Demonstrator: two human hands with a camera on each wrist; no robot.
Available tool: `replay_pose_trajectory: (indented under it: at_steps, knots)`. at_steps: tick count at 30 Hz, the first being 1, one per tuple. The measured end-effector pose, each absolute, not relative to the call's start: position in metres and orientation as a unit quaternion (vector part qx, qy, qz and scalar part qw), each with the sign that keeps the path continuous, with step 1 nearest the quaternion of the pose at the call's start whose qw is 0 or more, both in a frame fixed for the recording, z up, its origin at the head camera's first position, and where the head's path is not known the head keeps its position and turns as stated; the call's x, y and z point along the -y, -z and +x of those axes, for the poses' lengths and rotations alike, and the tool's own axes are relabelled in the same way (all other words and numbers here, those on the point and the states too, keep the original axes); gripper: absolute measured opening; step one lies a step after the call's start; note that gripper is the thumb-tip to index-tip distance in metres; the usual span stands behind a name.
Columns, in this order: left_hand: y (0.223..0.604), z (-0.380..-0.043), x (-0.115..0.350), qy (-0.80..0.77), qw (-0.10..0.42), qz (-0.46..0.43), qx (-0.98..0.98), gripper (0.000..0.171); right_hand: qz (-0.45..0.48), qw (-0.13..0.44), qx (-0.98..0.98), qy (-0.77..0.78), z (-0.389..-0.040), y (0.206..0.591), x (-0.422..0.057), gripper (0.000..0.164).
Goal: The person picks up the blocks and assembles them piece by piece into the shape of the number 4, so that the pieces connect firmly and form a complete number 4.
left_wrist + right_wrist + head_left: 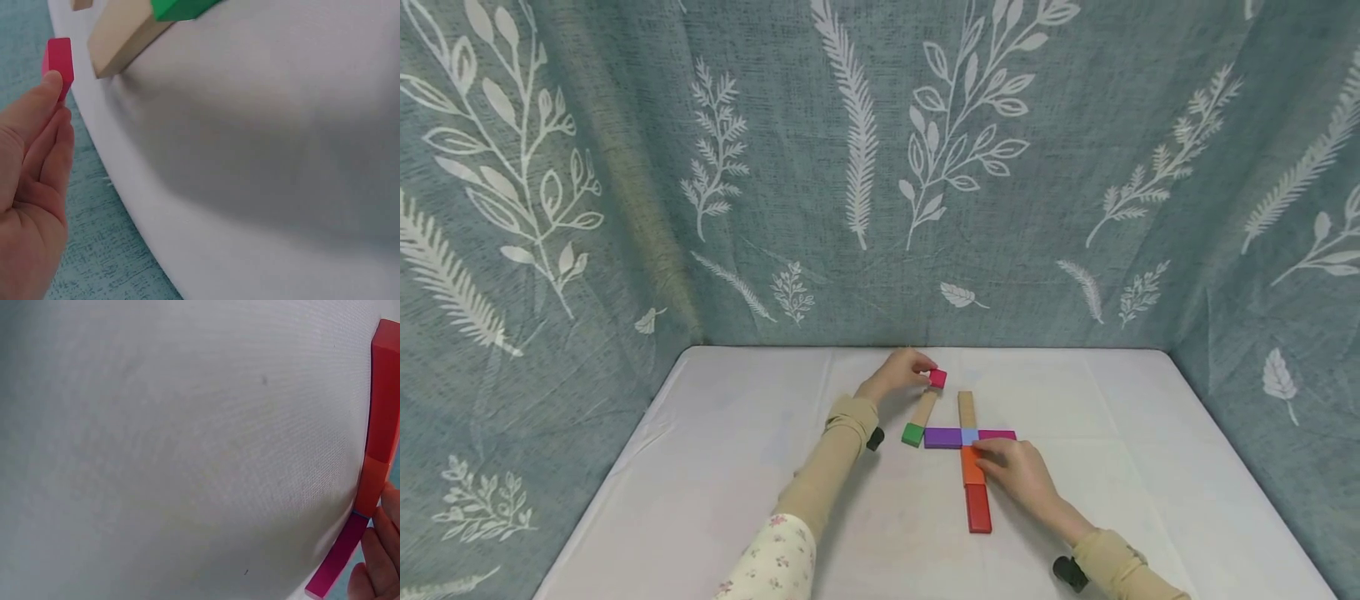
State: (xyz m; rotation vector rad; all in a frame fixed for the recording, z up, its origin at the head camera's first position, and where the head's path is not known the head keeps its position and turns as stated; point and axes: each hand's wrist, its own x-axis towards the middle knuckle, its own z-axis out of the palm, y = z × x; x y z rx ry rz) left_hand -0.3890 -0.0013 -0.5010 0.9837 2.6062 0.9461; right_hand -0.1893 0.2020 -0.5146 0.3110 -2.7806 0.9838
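Between thumb and fingers, my left hand (901, 373) pinches a pinkish-red block (60, 59) near the far edge of the table. Just below that block lie a plain wooden block (924, 408) and a green block (913, 434), set end to end at a slant. My right hand (1018, 475) touches an orange block (972, 467) with fairly straight fingers. That block belongs to a cross: light-blue block (970, 436) in the middle, purple block (942, 438) left, magenta block (997, 434) right, wooden block (966, 408) above, red block (978, 508) at the bottom.
A white cloth covers the table (737, 467). Behind it and at both sides hangs a blue-green curtain (775, 167) with white leaf patterns. A small black device sits at each wrist.
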Motion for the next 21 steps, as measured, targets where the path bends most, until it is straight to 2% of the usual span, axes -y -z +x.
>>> replay_pose_trajectory:
  at_steps: [4,6,9,13,16,18,21]
  knots:
    - [0.614,-0.469,-0.006,-0.294,0.054,0.363,-0.882,0.030,0.105,0.091,0.934,-0.329,-0.189,0.516,-0.203,0.029]
    - [0.686,-0.521,-0.010,-0.292,0.052,0.368,-0.881,0.031,0.103,0.090,0.935,-0.329,-0.189,0.516,-0.202,0.029]
    - [0.740,-0.559,-0.015,-0.281,0.054,0.352,-0.891,0.032,0.101,0.087,0.935,-0.328,-0.190,0.518,-0.203,0.029]
    - [0.765,-0.573,-0.018,-0.281,0.049,0.338,-0.897,0.032,0.103,0.086,0.935,-0.328,-0.189,0.518,-0.203,0.029]
    - [0.743,-0.556,-0.017,-0.275,0.058,0.332,-0.900,0.032,0.103,0.083,0.934,-0.332,-0.189,0.516,-0.204,0.029]
    - [0.709,-0.530,-0.015,-0.269,0.059,0.330,-0.903,0.031,0.103,0.080,0.934,-0.333,-0.189,0.515,-0.204,0.030]
    - [0.728,-0.542,-0.016,-0.260,0.054,0.337,-0.904,0.032,0.103,0.077,0.934,-0.333,-0.190,0.514,-0.204,0.030]
